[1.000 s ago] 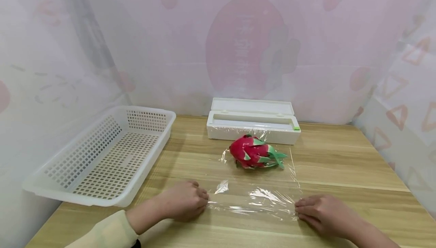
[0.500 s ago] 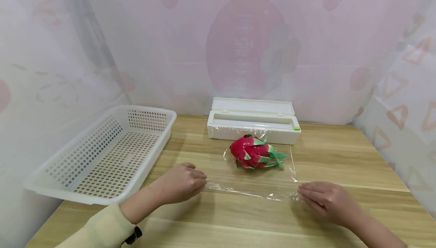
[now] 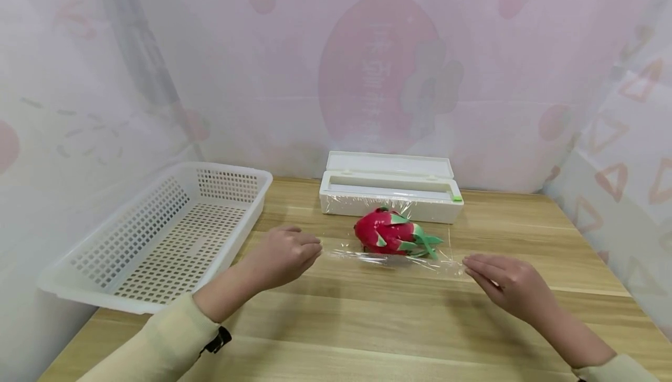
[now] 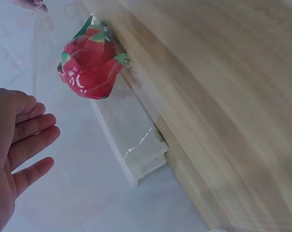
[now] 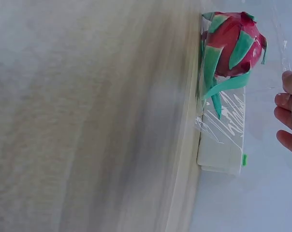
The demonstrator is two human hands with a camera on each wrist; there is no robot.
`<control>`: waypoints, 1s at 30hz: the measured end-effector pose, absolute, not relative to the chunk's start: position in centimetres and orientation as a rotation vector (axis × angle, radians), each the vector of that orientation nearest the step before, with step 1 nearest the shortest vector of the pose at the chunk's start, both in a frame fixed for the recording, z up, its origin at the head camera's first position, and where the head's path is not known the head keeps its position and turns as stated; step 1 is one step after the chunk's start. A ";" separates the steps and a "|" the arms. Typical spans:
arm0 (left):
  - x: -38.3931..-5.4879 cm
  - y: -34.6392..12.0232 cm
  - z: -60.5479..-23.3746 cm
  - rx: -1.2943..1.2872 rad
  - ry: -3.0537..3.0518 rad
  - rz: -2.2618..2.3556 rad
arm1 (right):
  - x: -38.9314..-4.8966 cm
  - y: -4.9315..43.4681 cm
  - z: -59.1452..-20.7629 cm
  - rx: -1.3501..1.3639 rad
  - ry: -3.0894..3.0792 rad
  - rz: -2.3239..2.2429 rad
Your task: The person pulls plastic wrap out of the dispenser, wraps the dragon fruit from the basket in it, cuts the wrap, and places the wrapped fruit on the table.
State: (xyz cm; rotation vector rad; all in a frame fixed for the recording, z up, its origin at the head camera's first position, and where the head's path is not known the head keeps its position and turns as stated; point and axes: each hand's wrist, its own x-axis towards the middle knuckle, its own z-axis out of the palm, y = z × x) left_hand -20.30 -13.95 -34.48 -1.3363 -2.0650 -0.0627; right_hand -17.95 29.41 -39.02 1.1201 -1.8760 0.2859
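Note:
A sheet of clear cling film (image 3: 438,266) is stretched between both hands, its near edge raised above the table. My left hand (image 3: 283,256) pinches the near left corner between thumb and fingers; in the left wrist view its other fingers (image 4: 35,140) are spread apart. Opposite, my right hand (image 3: 506,286) pinches the near right corner. A red dragon fruit (image 3: 385,233) with green scales lies on its side beyond the lifted edge, its tips pointing right. The film runs back to a white cling film box (image 3: 336,206), whose lid stands up behind it.
A white perforated plastic basket (image 3: 223,268) stands on the left of the wooden table (image 3: 383,329). Pale printed sheets (image 3: 252,79) hang behind the table and along both sides. A green tab (image 3: 457,198) sits at the box's right end.
Both hands have risen off the table and moved away from the body, bringing the film's near edge up and toward the dragon fruit. The fruit, box and basket have stayed put.

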 end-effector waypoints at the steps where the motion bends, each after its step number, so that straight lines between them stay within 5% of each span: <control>1: -20.5 -13.8 -34.3 -1.315 -2.068 -0.074 | -18.1 29.4 -39.0 1.105 -1.877 0.290; 30: -25.4 -11.5 -32.8 -0.830 -2.468 -0.183 | -22.2 28.1 -38.4 0.582 -2.097 0.507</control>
